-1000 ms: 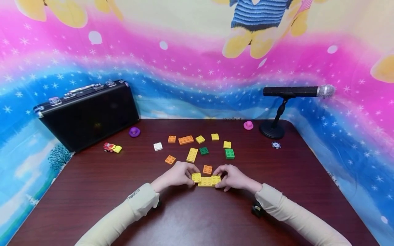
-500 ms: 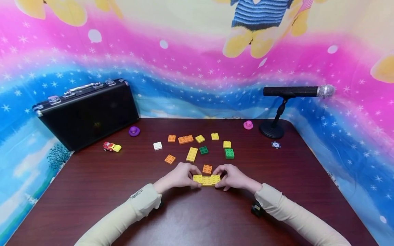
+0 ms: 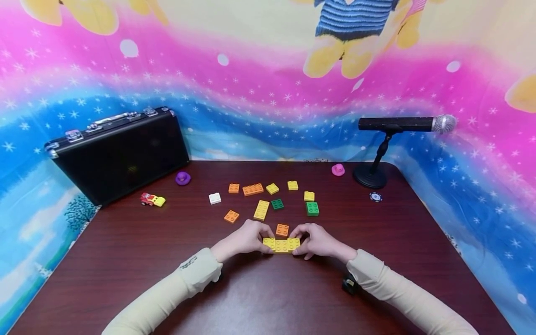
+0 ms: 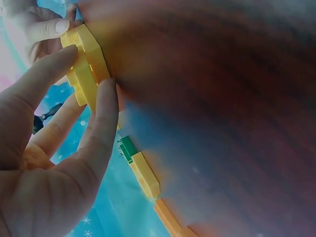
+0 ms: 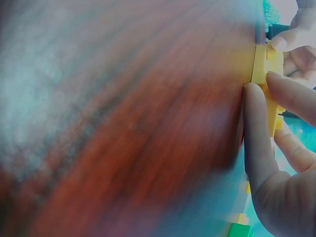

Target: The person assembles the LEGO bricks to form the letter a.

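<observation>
A long yellow toy brick (image 3: 281, 246) lies on the table between both hands, with a square yellow brick at each end of it. The left hand (image 3: 250, 237) pinches the left square yellow brick (image 3: 269, 242) between thumb and fingers. At the other end, the right hand (image 3: 315, 241) holds the right square yellow brick (image 3: 294, 242). In the left wrist view, a thumb and fingertips touch the joined yellow bricks (image 4: 88, 76), and the other hand (image 4: 42, 30) shows behind. Just beyond the bricks sits a square orange brick (image 3: 282, 230), apart from them.
Several loose bricks lie farther back, including a yellow one (image 3: 261, 210), a green one (image 3: 312, 208) and a white one (image 3: 215, 198). A black case (image 3: 125, 163) and toy car (image 3: 152, 200) stand left. A microphone stand (image 3: 370, 176) and poker chip (image 3: 375, 197) are right.
The left hand has moved slightly right, bringing its square yellow brick from overhanging the long brick's left end into line with it. The right hand stays in place.
</observation>
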The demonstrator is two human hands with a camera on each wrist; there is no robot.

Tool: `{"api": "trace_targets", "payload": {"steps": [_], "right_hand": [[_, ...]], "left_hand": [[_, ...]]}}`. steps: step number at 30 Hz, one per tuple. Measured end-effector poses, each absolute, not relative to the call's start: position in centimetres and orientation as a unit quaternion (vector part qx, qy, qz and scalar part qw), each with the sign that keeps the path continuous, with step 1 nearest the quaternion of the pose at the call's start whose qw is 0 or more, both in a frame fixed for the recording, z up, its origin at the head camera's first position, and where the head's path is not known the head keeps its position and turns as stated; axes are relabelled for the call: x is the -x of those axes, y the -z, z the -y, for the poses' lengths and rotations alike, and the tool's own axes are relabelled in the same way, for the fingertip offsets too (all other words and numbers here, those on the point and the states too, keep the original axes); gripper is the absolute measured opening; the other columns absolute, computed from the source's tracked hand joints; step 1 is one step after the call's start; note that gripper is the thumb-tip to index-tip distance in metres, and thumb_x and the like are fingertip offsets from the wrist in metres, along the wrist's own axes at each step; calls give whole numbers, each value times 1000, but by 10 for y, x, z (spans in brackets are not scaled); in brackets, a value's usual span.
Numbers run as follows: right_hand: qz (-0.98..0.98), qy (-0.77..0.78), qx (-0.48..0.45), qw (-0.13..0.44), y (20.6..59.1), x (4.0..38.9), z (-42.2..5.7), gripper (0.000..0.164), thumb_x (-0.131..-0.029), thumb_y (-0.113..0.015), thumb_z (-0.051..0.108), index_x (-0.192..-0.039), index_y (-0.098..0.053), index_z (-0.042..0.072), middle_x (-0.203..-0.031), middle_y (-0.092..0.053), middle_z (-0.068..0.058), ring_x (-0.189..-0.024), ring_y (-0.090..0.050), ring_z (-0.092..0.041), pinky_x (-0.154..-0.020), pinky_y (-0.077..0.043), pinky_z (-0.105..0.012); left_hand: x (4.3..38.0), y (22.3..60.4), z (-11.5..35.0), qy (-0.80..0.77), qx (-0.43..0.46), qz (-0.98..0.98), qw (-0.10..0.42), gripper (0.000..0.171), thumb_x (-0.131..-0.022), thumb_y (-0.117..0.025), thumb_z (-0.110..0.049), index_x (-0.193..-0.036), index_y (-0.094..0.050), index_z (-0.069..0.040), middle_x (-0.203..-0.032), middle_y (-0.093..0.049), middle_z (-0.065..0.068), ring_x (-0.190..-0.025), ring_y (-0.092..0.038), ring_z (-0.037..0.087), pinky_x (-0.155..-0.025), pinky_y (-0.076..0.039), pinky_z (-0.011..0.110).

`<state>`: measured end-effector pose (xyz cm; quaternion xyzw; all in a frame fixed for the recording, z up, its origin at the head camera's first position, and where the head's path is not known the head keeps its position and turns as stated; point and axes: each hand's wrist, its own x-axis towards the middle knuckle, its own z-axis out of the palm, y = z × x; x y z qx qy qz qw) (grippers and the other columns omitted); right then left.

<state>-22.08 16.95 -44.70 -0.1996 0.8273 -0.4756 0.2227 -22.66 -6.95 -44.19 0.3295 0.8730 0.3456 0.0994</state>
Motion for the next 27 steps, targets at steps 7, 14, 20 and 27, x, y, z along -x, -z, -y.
{"api": "trace_targets", "payload": {"steps": [7,14,20,27], "right_hand": [[-828,473,200,224,446,222,-169,33,-70,-77,8,-98,-61,6,-92,-48,-12,-59,-60,-17,-51,-52,-35],[-827,475,197,225,445,222,-169,34,-69,-77,9,-99,-61,5,-92,-47,-12,-59,-60,-17,-51,-52,-34],[-833,468,195,221,446,222,-167,33,-70,-77,9,-98,-62,8,-92,-47,-11,-59,-60,-17,-50,-51,-35],[-846,434,205,233,440,226,-169,33,-69,-79,16,-98,-64,10,-91,-51,-9,-63,-58,-17,-49,-51,-34]], "left_hand": [[230,439,68,-321,-338,-879,101,19,-65,-79,-17,-80,-68,-12,-71,-67,-6,-61,-54,3,-57,-44,20],[231,439,69,-313,-345,-879,102,20,-66,-78,-18,-81,-66,-12,-70,-65,-6,-59,-53,3,-57,-44,20],[228,440,71,-295,-356,-883,83,26,-65,-79,-22,-83,-63,-12,-72,-64,-5,-56,-51,0,-54,-43,18],[228,443,69,-308,-349,-881,83,24,-63,-80,-19,-79,-63,-13,-68,-63,-6,-55,-50,2,-53,-42,19]]}}
